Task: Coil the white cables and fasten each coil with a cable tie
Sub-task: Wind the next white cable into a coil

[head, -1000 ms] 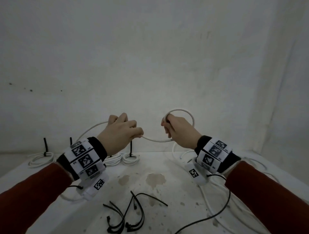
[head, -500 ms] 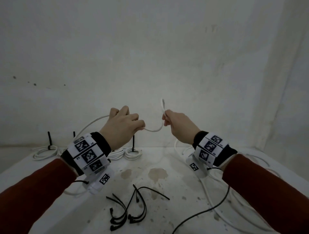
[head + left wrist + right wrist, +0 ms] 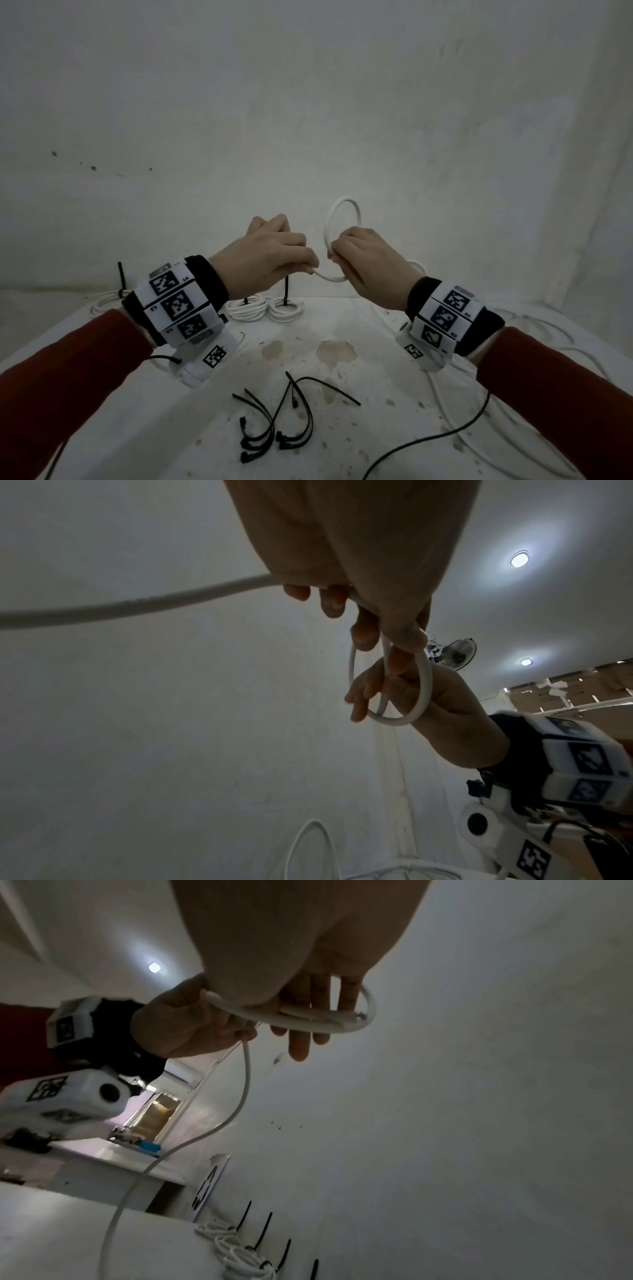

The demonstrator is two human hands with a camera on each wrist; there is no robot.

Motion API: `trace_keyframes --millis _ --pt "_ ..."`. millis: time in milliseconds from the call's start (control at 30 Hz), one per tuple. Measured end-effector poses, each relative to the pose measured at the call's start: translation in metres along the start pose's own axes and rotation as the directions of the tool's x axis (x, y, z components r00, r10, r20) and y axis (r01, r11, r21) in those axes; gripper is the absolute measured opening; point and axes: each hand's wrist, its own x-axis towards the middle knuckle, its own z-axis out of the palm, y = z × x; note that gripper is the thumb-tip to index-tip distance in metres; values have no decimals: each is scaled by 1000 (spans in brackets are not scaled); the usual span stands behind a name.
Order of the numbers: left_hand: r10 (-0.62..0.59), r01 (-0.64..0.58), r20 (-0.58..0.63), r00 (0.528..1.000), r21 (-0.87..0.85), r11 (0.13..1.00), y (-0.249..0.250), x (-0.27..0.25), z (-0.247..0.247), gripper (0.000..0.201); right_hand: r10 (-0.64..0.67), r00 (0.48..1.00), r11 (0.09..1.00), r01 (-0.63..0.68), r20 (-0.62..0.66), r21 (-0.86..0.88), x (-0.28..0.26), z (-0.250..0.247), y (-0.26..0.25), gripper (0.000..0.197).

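Both hands are raised above the white table [image 3: 376, 428], close together. My right hand [image 3: 371, 265] grips a small loop of white cable [image 3: 344, 202] that stands up above its fingers [image 3: 301, 1031]. A short span of the same cable [image 3: 330, 277] runs to my left hand [image 3: 270, 260], which pinches it between thumb and fingers [image 3: 365, 631]. From the left hand the cable [image 3: 137, 607] trails away to the left and down [image 3: 212, 1129]. Loose black cable ties [image 3: 274, 428] lie on the table below the hands.
Three tied white coils [image 3: 263, 308], each with an upright black tie tail [image 3: 286, 287], sit at the table's back, one farther left [image 3: 113, 298]. Uncoiled white cable [image 3: 513, 329] lies at the right. A black wire [image 3: 445, 435] crosses the front right. Stains [image 3: 335, 351] mark the tabletop.
The hands have come closer together. The right hand, which held an upright cable end half a second ago, now holds a closed loop standing above it.
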Motion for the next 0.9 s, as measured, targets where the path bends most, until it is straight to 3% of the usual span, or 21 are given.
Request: trace_keyframes --millis 67,167,333,467,533,667,800,900 --pt "-3 3 9 1000 -23 1000 -1 0 -3 46 36 986 998 -44 161 46 -1 -1 -3 15" --pt "-50 51 13 999 -43 998 -7 -2 -6 45 159 922 967 -217 352 132 -3 -7 -3 18" --pt "-180 185 52 982 -122 975 -16 -5 -9 43 218 934 902 -304 284 307 -3 -17 1 29" --pt "-242 243 15 970 -79 967 -25 3 -14 48 303 911 745 -409 280 527 -2 -19 -4 32" --pt "-256 255 -9 967 -51 965 -27 12 -17 45 353 886 593 -461 302 660 4 -21 -8 33" --pt "-250 252 -67 966 28 967 -32 30 -24 49 471 807 200 -490 355 848 19 -31 -13 44" --pt "-234 231 -125 964 -38 972 -41 43 -25 42 460 823 -203 -269 334 942 28 -40 -11 45" --pt "-268 254 -110 957 -125 959 -40 49 -23 40 473 821 -388 -133 321 912 34 -51 -12 50"
